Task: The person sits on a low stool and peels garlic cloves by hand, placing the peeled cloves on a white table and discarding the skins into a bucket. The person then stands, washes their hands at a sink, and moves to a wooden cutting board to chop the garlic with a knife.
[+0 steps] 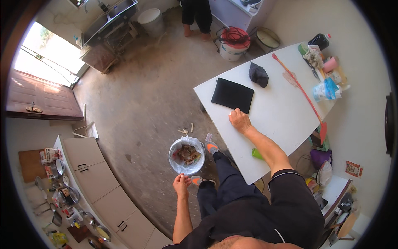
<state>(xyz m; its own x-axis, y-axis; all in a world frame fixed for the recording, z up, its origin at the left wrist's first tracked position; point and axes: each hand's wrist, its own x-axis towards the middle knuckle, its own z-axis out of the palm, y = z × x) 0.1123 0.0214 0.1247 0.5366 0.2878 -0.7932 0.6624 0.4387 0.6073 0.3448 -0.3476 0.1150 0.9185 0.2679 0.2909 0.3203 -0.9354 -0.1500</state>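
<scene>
My right hand (pixel 240 120) rests on the white table (pixel 273 124) with its fingers curled, at the near edge of a flat black rectangular item (pixel 233 95). A small whitish bit shows at its fingertips, too little to tell what it is. My left hand (pixel 182 185) hangs in the air just on my side of a lined waste bin (pixel 173 165), its fingers bent towards the thumb. Whether anything is between them I cannot tell. Mixed scraps (pixel 187 154) lie inside the bin. A crumpled dark cloth or bag (pixel 258 74) sits beyond the black item.
A red fly swatter (pixel 303 90) lies across the table, and a green object (pixel 257 154) is under my right forearm. Light scraps (pixel 185 130) lie on the floor behind the bin. Cabinets (pixel 102 190) line the left. A person (pixel 196 15) stands near a lidded bucket (pixel 233 46).
</scene>
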